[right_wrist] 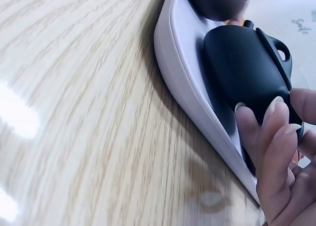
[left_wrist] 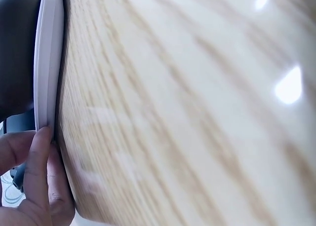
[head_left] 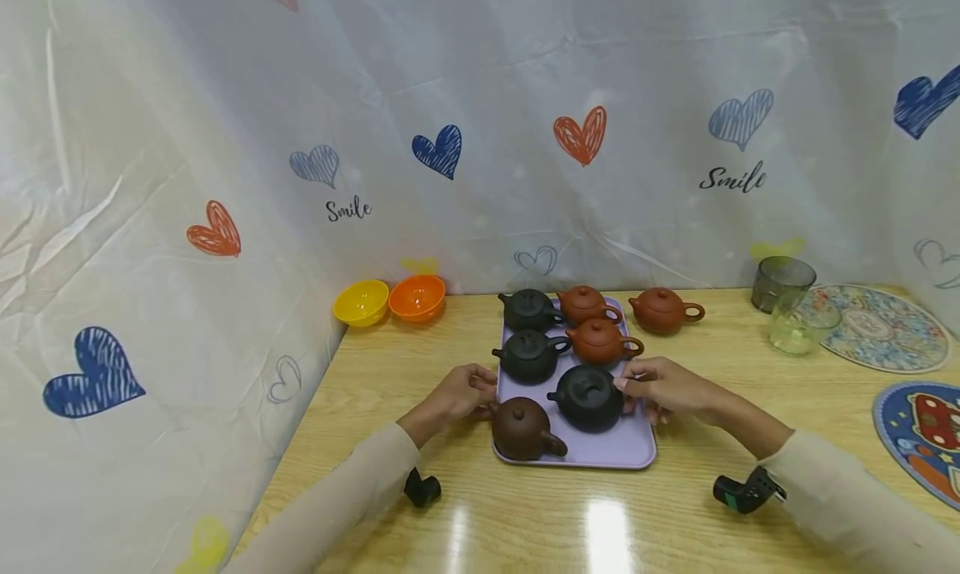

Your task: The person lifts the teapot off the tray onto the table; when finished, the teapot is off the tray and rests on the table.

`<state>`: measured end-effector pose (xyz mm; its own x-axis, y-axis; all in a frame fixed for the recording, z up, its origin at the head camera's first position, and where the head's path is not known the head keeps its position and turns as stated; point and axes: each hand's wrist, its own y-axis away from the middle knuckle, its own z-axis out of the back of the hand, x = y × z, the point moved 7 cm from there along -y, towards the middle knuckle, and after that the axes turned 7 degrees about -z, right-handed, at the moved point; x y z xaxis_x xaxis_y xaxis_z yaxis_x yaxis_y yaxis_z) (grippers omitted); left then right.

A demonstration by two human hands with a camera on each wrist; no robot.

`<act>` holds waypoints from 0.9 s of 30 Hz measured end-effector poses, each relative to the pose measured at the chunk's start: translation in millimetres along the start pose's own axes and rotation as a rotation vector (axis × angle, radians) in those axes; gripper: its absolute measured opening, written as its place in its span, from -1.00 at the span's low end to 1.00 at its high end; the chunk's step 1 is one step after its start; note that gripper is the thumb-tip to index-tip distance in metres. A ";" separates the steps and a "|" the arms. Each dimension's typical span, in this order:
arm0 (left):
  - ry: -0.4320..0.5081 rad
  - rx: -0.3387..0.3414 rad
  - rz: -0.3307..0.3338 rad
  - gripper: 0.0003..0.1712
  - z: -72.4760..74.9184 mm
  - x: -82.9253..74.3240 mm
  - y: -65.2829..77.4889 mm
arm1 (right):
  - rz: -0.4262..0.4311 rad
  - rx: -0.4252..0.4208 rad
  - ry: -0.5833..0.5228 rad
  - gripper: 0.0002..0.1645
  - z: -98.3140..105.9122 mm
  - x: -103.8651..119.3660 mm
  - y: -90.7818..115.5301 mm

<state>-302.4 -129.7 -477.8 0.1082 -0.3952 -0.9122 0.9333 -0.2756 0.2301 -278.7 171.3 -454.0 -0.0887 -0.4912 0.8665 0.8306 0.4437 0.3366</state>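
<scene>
A lilac tray (head_left: pixel 607 451) holds several teapots. My right hand (head_left: pixel 660 388) grips a wide black teapot (head_left: pixel 587 399) near the tray's front right, thumb above and fingers along its side; its handle is hidden in the head view. My left hand (head_left: pixel 459 395) pinches the tray's left rim, beside a dark brown teapot (head_left: pixel 520 428) at the front left corner. In the left wrist view, its fingers (left_wrist: pixel 37 166) meet the pale rim. Behind stand two more black teapots, one at the back (head_left: pixel 528 310) and one nearer (head_left: pixel 527 357), beside two reddish-brown teapots, back (head_left: pixel 583 304) and front (head_left: pixel 598 342).
Another reddish-brown teapot (head_left: pixel 660 311) stands on the table right of the tray. A yellow bowl (head_left: pixel 362 304) and an orange bowl (head_left: pixel 417 299) sit at the back left. Back right are a dark glass (head_left: pixel 780 282), a clear glass (head_left: pixel 798 328), a patterned round mat (head_left: pixel 892 341) and a blue mat (head_left: pixel 911 441).
</scene>
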 end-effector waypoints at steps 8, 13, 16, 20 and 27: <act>-0.010 0.007 0.017 -0.61 -1.7 0.7 -1.5 | 0.005 0.006 -0.002 -0.64 9.4 -9.0 10.2; -0.010 0.007 0.020 -0.60 -2.3 0.9 -0.2 | 0.025 0.014 0.000 -0.63 17.6 -8.8 18.1; -0.007 0.009 0.013 -0.61 -1.5 0.6 -0.8 | 0.033 0.012 -0.003 -0.63 23.2 -7.1 22.3; -0.002 0.011 0.010 -0.63 -0.4 0.4 -2.4 | 0.049 0.015 -0.005 -0.63 29.7 -6.1 27.0; -0.005 0.009 0.009 -0.63 1.0 0.3 -3.0 | 0.065 0.013 -0.012 -0.63 39.2 -8.3 33.6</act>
<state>-305.6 -129.9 -478.5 0.1152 -0.4019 -0.9084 0.9293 -0.2794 0.2415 -271.6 219.6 -435.4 -0.0416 -0.4523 0.8909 0.8275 0.4841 0.2844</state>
